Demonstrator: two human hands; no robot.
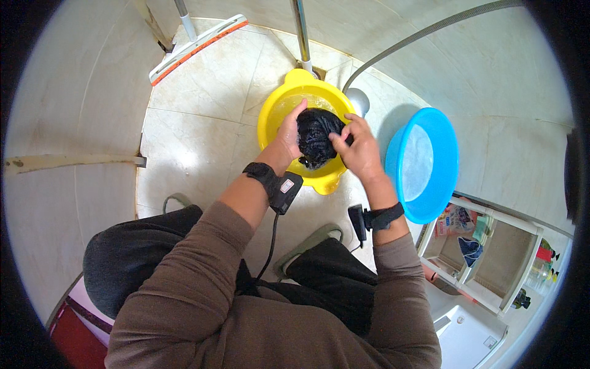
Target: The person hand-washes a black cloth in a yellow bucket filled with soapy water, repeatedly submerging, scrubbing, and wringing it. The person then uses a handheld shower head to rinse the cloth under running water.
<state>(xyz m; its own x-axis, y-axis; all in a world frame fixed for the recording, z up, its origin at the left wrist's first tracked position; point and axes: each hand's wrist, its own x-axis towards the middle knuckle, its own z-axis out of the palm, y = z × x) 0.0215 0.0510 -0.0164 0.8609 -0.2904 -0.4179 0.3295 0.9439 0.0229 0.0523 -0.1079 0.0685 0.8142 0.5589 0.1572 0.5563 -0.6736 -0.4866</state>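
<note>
A yellow plastic basin (271,110) stands on the tiled floor with water in it. Over it is a bunched, wet black cloth (317,133). My left hand (289,131) holds the cloth's left side, thumb up. At its right edge my right hand (359,145) pinches part of the cloth between thumb and fingers; it is slightly blurred. Both wrists wear black straps with small devices, and a cable runs from the left one. The cloth's underside is hidden.
A blue basin (454,161) leans on its side at the right. A floor squeegee (198,48) is at the upper left, a metal pole (300,32) and grey hose (405,41) behind the yellow basin. A white shelf (502,263) with bottles and bags stands lower right.
</note>
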